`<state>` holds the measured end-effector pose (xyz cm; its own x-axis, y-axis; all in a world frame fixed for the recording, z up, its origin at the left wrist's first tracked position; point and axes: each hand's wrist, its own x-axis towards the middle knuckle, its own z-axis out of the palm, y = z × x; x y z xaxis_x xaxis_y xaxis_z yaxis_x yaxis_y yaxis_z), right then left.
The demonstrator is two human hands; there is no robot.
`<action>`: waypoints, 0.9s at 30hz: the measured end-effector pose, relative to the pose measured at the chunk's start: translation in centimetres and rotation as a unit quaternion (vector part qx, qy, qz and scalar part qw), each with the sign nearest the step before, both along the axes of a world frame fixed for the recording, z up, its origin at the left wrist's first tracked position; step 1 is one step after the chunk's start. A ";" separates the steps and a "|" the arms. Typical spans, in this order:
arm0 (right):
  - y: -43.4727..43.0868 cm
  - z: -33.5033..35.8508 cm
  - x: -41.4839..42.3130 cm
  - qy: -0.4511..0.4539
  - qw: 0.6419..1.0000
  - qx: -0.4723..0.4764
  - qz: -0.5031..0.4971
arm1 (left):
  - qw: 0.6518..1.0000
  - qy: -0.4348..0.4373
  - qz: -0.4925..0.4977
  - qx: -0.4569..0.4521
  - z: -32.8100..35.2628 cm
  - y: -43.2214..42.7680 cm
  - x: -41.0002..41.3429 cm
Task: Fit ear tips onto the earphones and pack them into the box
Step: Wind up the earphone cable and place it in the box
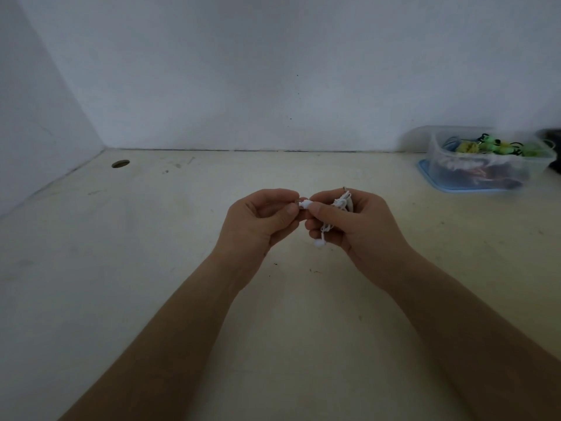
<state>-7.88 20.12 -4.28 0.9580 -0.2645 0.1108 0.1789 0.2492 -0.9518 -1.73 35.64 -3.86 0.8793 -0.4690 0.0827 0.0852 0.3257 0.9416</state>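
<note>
Both my hands are raised over the middle of the pale table [151,268]. My right hand [355,226] holds a bundle of white wired earphones [340,205], its thumb and forefinger pinching one white earbud [306,204]. The second earbud [319,243] dangles on its cord below that hand. My left hand [261,220] pinches something small at the tip of the held earbud; it is too small to make out clearly. The fingertips of both hands almost meet.
A clear plastic box [485,162] on a blue lid stands at the back right, filled with green and dark items. A round cable hole [120,163] is at the back left. White walls close the back and left sides.
</note>
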 end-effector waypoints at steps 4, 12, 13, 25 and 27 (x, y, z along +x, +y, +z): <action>0.0 -0.1 0.0 0.003 1.000 -0.014 -0.009 | 1.000 -0.006 0.010 0.019 0.1 0.0 -0.1; -0.3 -0.1 0.0 0.017 0.999 -0.034 -0.012 | 0.998 -0.029 0.007 0.059 0.3 0.2 -0.2; -0.3 -0.1 0.0 0.019 0.999 -0.035 -0.012 | 0.997 -0.039 0.006 0.070 0.3 0.3 -0.1; -0.9 0.6 -0.3 0.058 0.996 -0.026 0.069 | 0.983 -0.122 0.000 0.140 0.9 1.3 0.0; -1.0 0.8 -0.4 0.064 0.994 -0.022 0.089 | 0.981 -0.130 -0.004 0.147 1.0 1.4 0.1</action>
